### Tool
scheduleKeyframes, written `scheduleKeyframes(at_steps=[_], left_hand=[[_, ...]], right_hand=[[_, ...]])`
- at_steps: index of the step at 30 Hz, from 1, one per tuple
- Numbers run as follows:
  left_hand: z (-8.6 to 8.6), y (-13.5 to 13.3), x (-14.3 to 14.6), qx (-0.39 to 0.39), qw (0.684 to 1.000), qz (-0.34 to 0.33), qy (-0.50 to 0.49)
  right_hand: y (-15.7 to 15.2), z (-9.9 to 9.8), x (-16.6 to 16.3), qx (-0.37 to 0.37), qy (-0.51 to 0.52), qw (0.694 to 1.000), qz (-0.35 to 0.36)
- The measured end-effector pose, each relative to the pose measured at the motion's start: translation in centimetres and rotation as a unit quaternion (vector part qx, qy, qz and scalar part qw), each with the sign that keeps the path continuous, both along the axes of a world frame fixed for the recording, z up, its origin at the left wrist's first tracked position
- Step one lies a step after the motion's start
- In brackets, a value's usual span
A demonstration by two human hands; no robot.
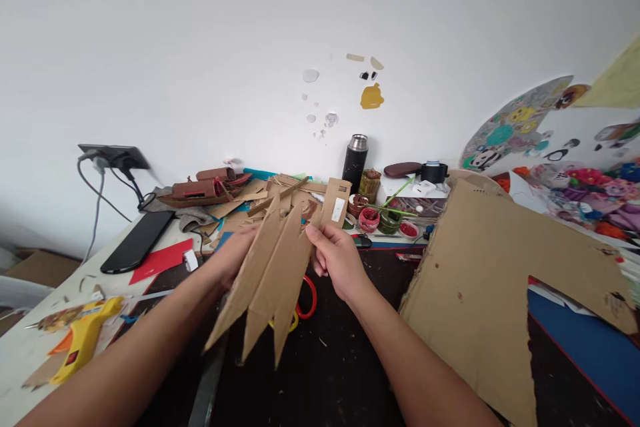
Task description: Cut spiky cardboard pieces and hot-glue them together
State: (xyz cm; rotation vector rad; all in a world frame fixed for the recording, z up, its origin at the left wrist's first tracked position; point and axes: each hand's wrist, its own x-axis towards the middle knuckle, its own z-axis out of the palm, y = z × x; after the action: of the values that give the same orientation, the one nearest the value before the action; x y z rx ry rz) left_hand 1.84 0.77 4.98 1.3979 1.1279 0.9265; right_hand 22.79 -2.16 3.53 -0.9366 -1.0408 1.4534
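Several long cardboard strips (277, 267) with pointed ends are held up side by side over the dark mat, their lower tips fanned toward me. My left hand (235, 255) is closed on their left side, its fingers mostly hidden behind the cardboard. On the right edge my right hand (337, 257) pinches the strips, thumb in front and fingers behind. Behind and below them lie scissors with red and yellow handles (309, 297), partly covered. A metal ruler (206, 380) lies on the mat beneath the strips.
A yellow glue gun (87, 340) lies at the left. At the right leans a large cut cardboard sheet (475, 287). Along the wall are a model boat (205, 190), cardboard scraps (280, 193), a black thermos (355, 163) and open paint jars (370, 219).
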Motion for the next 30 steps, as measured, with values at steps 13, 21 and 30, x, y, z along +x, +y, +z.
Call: scheduleKeyframes(at_steps=[13, 21, 30], left_hand=[[2.3, -0.4, -0.2, 0.023, 0.993, -0.066, 0.098], [1.9, -0.4, -0.2, 0.062, 0.989, -0.029, 0.135], [1.5, -0.6, 0.3, 0.078, 0.987, -0.021, 0.142]], right_hand=[[0.6, -0.8, 0.7, 0.038, -0.115, 0.992, -0.04], [0.4, -1.1, 0.3, 0.053, -0.134, 0.989, 0.004], [0.2, -1.8, 0.2, 0.086, -0.202, 0.975, -0.033]])
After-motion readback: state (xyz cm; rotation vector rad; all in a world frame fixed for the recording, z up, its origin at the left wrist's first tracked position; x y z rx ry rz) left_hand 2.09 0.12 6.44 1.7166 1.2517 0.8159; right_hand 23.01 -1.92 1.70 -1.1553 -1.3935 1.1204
